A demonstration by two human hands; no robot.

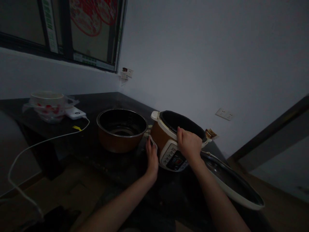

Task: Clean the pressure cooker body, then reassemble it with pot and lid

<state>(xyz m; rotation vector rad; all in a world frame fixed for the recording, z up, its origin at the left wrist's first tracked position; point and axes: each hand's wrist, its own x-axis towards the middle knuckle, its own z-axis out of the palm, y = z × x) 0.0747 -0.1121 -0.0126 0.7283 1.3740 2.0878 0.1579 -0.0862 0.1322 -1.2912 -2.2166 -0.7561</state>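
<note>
A brown and white pressure cooker body (166, 138) stands open on a dark counter (101, 103). My right hand (189, 144) is closed over its front rim, above the control panel (174, 158). My left hand (152, 156) presses a small pale cloth or pad against the cooker's left side, fingers together. To the left of the cooker stands its brown inner pot (122, 129), upright and apart from it. The cooker's lid (233, 180) lies at my right forearm, rim towards me.
A white power bank (75, 113) with a white cable (29, 148) lies at the back left, beside a stack of bowls in plastic wrap (49, 104). Wall sockets (224, 114) sit behind the cooker. A window (72, 29) is above the counter.
</note>
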